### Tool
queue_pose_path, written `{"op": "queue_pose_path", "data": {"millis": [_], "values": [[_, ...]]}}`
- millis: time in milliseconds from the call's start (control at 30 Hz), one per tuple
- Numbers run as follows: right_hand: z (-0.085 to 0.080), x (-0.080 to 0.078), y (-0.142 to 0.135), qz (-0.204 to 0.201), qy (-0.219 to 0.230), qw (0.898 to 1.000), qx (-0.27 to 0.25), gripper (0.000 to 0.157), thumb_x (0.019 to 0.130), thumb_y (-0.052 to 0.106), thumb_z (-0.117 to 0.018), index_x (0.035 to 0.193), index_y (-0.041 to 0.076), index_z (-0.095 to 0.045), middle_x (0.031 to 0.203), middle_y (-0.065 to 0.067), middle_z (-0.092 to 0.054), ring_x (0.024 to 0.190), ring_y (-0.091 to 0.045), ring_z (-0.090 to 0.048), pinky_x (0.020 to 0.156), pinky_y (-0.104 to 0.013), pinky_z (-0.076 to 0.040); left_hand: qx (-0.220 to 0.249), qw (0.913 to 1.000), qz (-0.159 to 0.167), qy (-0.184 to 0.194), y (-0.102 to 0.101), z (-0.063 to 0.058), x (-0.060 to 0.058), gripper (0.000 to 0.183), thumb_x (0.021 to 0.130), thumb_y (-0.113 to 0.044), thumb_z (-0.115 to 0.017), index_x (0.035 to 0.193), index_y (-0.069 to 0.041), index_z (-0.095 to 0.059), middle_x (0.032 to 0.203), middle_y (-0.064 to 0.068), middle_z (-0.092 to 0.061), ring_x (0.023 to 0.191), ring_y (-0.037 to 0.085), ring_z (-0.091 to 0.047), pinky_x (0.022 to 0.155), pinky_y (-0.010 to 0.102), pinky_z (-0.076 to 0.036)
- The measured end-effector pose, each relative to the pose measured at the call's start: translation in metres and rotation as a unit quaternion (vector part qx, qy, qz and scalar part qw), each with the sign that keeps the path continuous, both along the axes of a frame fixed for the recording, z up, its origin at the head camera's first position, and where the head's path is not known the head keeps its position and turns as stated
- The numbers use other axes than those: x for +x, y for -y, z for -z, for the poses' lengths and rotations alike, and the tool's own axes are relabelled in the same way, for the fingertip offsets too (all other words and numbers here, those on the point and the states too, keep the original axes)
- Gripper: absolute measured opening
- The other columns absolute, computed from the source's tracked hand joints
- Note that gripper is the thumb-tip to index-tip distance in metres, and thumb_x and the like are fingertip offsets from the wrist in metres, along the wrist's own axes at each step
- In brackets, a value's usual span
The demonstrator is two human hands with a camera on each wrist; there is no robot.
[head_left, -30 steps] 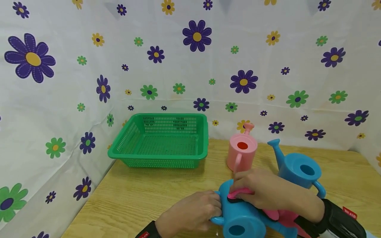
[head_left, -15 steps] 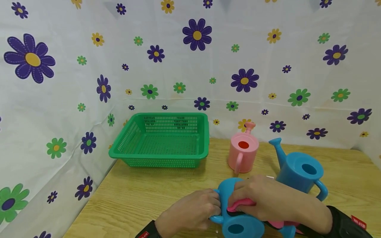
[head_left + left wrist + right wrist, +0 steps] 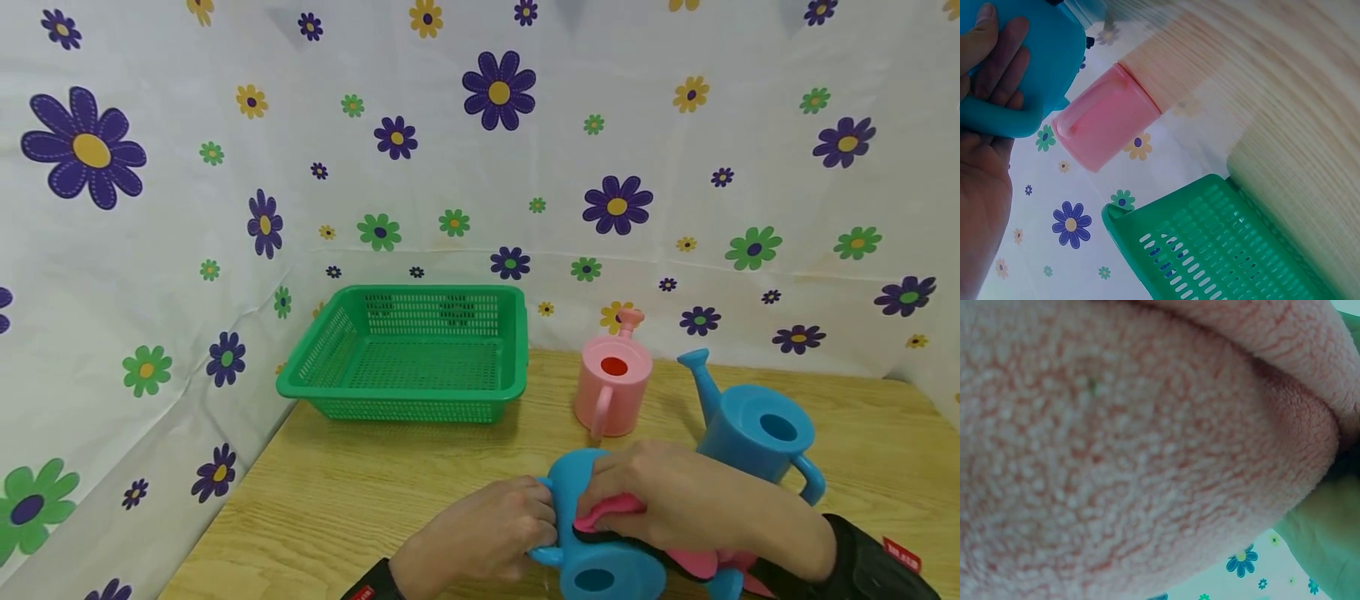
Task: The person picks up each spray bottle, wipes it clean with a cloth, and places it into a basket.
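Note:
My left hand [image 3: 498,525] grips the handle of a blue watering can [image 3: 615,562], which lies tilted on its side low in the head view. The left wrist view shows the fingers through its handle [image 3: 1004,119]. Against the can's side, my right hand [image 3: 675,492] presses a bunched pink cloth [image 3: 611,508] with a dark edge, pinched between fingers and thumb. More of the fuzzy cloth [image 3: 1116,450] fills most of the right wrist view. The right forearm and cloth partly hide the can's spout.
Beyond the hands stand an upright pink watering can [image 3: 613,387] and another blue watering can [image 3: 750,429] at the right. A green perforated basket [image 3: 401,408] sits at the back left of the wooden table [image 3: 322,492], before a flowered cloth backdrop [image 3: 420,75].
Over the last second, my right hand and the cloth have slid slightly nearer along the can's side. The held can has shifted a little; my left hand keeps its grip.

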State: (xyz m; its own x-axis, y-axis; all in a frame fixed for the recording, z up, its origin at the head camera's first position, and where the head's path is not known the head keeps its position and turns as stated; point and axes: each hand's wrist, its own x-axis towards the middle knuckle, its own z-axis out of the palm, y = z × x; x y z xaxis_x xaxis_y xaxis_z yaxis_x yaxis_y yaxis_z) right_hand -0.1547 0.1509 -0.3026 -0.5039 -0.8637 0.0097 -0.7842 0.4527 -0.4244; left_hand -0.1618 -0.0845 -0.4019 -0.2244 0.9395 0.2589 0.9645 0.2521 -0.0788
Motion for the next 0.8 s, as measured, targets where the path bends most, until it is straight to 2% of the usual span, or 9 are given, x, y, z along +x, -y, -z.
{"op": "queue_pose_path", "data": {"millis": [267,467,633,800], "values": [[0.004,-0.009,-0.004,0.043,0.009,0.999,-0.003,0.025,0.086,0.023,-0.073,0.111,0.022,-0.073,0.099,0.013,-0.071,0.086,-0.001,-0.061,0.080,-0.033,-0.059,-0.011,0.9998,-0.012,0.008,-0.001,-0.003,0.005,0.029,0.071,0.001,-0.065,0.061,-0.020,-0.048,0.065,-0.010,-0.044,0.073,0.007,-0.043,0.072,0.020,-0.042],[0.010,-0.019,-0.007,0.061,-0.021,0.998,-0.018,0.025,0.087,0.024,-0.072,0.111,0.021,-0.073,0.098,0.011,-0.070,0.087,-0.001,-0.062,0.078,-0.032,-0.060,-0.011,0.9998,-0.011,0.013,-0.002,-0.006,0.009,0.029,0.075,-0.001,-0.067,0.062,-0.020,-0.049,0.067,-0.010,-0.045,0.073,0.007,-0.043,0.075,0.020,-0.042],[0.016,-0.028,-0.013,0.078,-0.044,0.996,-0.029,0.027,0.086,0.022,-0.073,0.113,0.018,-0.073,0.102,0.007,-0.073,0.092,-0.005,-0.065,0.079,-0.036,-0.060,-0.005,0.9998,-0.004,0.017,-0.003,-0.006,0.012,0.034,0.081,-0.011,-0.070,0.061,-0.021,-0.045,0.068,-0.011,-0.046,0.072,0.006,-0.043,0.076,0.021,-0.043],[0.020,-0.038,-0.021,0.094,-0.065,0.993,-0.040,0.029,0.084,0.018,-0.075,0.113,0.018,-0.072,0.103,0.004,-0.074,0.094,-0.011,-0.067,0.078,-0.040,-0.061,0.003,0.9997,-0.005,0.022,-0.002,-0.007,0.012,0.032,0.080,-0.010,-0.071,0.062,-0.021,-0.046,0.069,-0.011,-0.048,0.074,0.006,-0.044,0.078,0.021,-0.043]]}}
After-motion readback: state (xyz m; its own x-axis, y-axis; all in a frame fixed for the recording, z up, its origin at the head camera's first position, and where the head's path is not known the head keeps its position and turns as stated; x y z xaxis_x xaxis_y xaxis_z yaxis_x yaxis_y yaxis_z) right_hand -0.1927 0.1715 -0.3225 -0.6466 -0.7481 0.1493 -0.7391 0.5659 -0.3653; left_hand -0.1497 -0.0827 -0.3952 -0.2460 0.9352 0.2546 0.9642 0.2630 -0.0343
